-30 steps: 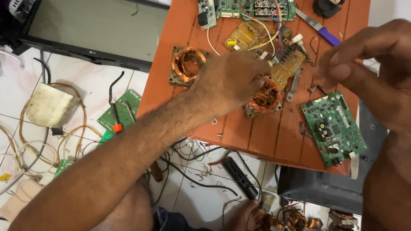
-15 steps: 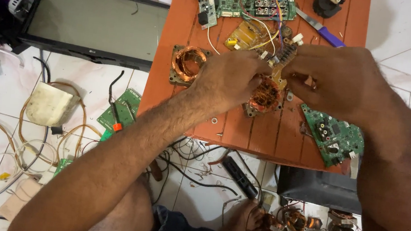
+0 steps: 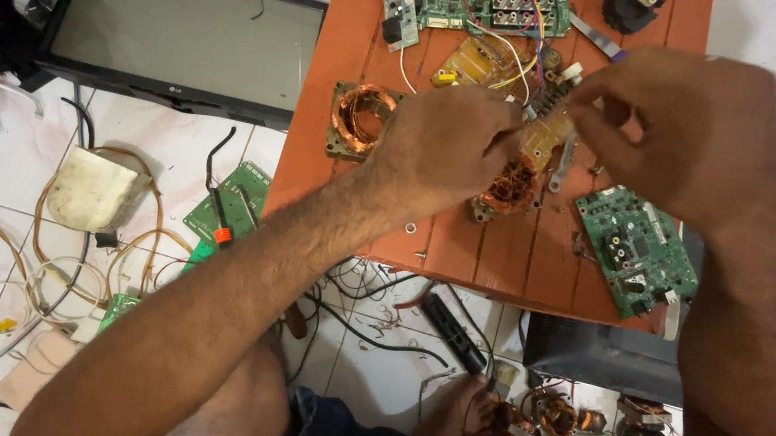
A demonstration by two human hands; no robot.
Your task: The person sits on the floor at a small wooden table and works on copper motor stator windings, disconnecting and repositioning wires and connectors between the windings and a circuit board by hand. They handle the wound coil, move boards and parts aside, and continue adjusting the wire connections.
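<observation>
Tan bare circuit board with a black ribbed part [image 3: 544, 129] sits mid-table on the orange slatted wooden table [image 3: 346, 62], both hands on it: left hand [image 3: 447, 148] curled over its left edge, right hand [image 3: 690, 133] fingertips pinched at its top end. Board looks still wired up; what the pinch grips is hidden. The copper-wound coil [image 3: 511, 184] below and the green circuit board [image 3: 636, 247] at right lie untouched.

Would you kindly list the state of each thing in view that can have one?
Left hand: resting on the tan circuit board.
Right hand: fingers pinching at the tan circuit board's top edge.
Flat monitor: screen dark, lying face up on the floor.
Copper coil: flat on the orange table.
Green circuit board: bare, flat on the table.
</observation>
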